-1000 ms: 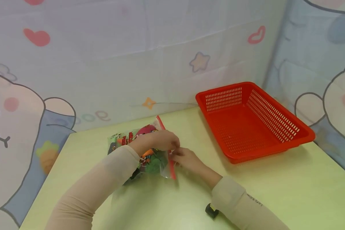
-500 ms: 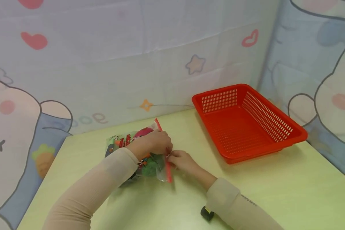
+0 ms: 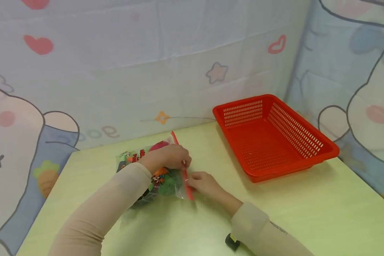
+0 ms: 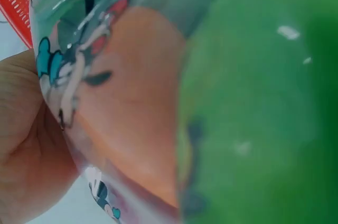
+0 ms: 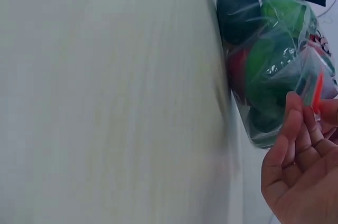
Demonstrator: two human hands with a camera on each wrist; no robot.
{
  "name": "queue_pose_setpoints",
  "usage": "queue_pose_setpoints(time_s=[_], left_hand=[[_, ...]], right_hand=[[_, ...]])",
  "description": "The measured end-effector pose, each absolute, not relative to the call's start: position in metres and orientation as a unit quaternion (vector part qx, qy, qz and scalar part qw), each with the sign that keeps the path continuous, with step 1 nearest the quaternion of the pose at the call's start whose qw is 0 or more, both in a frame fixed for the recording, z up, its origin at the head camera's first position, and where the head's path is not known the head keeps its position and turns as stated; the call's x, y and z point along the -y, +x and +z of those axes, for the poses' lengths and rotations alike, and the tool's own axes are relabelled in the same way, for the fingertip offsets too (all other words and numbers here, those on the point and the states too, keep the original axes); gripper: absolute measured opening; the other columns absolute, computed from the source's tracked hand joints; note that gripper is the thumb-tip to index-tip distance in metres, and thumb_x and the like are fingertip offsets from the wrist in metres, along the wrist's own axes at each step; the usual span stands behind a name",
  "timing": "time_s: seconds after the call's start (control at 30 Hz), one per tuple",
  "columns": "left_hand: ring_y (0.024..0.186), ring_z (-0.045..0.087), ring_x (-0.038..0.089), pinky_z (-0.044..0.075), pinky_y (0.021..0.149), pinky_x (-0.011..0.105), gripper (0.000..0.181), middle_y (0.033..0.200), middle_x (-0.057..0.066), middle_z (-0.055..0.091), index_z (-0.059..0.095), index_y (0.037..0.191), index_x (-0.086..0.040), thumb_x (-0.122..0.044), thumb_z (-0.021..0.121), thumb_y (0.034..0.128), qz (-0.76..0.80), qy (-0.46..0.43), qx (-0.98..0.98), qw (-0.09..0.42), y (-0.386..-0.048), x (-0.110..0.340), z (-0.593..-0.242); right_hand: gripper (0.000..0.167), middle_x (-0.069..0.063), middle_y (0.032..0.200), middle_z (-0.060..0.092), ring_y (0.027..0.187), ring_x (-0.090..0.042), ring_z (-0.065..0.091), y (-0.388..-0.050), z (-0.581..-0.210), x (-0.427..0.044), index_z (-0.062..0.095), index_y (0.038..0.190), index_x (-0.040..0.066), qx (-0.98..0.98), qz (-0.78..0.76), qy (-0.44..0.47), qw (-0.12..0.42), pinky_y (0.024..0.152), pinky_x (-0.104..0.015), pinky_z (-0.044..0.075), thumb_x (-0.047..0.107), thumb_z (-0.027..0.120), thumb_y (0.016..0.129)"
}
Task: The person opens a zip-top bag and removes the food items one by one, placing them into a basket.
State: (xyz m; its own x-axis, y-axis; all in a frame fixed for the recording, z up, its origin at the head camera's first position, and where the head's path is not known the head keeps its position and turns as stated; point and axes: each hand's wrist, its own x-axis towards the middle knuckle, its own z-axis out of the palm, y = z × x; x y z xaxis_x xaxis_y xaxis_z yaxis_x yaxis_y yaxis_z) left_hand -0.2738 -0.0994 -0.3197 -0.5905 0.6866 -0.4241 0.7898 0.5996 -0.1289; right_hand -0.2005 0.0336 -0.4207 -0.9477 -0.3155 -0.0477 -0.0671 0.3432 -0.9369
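Observation:
A clear zip bag [image 3: 166,185] with cartoon prints lies left of the table's middle. Round green, orange, pink and dark things fill it; through the plastic I cannot tell their kind. Its red zip edge [image 3: 189,190] faces right. My left hand [image 3: 176,156] reaches over the bag and pinches that edge near its middle. Just below, my right hand [image 3: 206,183] pinches the same edge between thumb and fingers, also seen as the right hand [image 5: 301,160] in the right wrist view. In the left wrist view, a green round thing [image 4: 259,102] fills much of the picture.
A red plastic basket [image 3: 275,167] with slotted walls stands at the back right of the pale table [image 3: 307,206]. A printed cloth [image 3: 115,71] hangs behind. Beside my right cuff shows a small black block [image 3: 232,242] with a yellow patch.
My right hand has slid slightly down the red zip edge, away from the left hand. The left hand stays near the edge's middle. The head view has shifted a little.

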Motion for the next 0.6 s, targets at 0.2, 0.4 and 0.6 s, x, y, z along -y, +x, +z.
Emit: queue_pose_setpoints(time_s=[0.2,0.4,0.6], left_hand=[[0.093,0.055,0.019,0.046,0.083,0.032,0.005,0.102,0.001,0.057,0.065,0.085,-0.019,-0.02,0.062,0.0874,-0.133,0.437,-0.875,0.158,-0.276,0.105,-0.32],[0.094,0.054,0.019,0.043,0.087,0.032,0.005,0.103,0.001,0.056,0.066,0.087,-0.019,-0.021,0.062,0.0874,-0.123,0.445,-0.874,0.156,-0.273,0.104,-0.319],[0.115,0.049,0.022,0.03,0.106,0.046,0.011,0.112,-0.001,0.059,0.066,0.096,-0.02,-0.023,0.057,0.0905,-0.118,0.406,-0.893,0.153,-0.262,0.104,-0.32]], right_hand=[[0.018,0.004,0.059,0.056,0.057,-0.009,0.05,-0.184,-0.417,-0.039,0.061,0.07,0.007,-0.825,-0.522,-0.166,0.142,0.055,-0.023,0.039,0.018,0.054,0.083],[0.02,0.002,0.06,0.059,0.057,-0.009,0.051,-0.175,-0.412,-0.043,0.06,0.07,0.01,-0.838,-0.497,-0.185,0.128,0.054,-0.023,0.037,0.02,0.053,0.086],[0.02,0.0,0.069,0.064,0.06,-0.011,0.054,-0.172,-0.417,-0.045,0.06,0.079,0.013,-0.838,-0.484,-0.211,0.141,0.053,-0.022,0.039,0.027,0.051,0.091]])
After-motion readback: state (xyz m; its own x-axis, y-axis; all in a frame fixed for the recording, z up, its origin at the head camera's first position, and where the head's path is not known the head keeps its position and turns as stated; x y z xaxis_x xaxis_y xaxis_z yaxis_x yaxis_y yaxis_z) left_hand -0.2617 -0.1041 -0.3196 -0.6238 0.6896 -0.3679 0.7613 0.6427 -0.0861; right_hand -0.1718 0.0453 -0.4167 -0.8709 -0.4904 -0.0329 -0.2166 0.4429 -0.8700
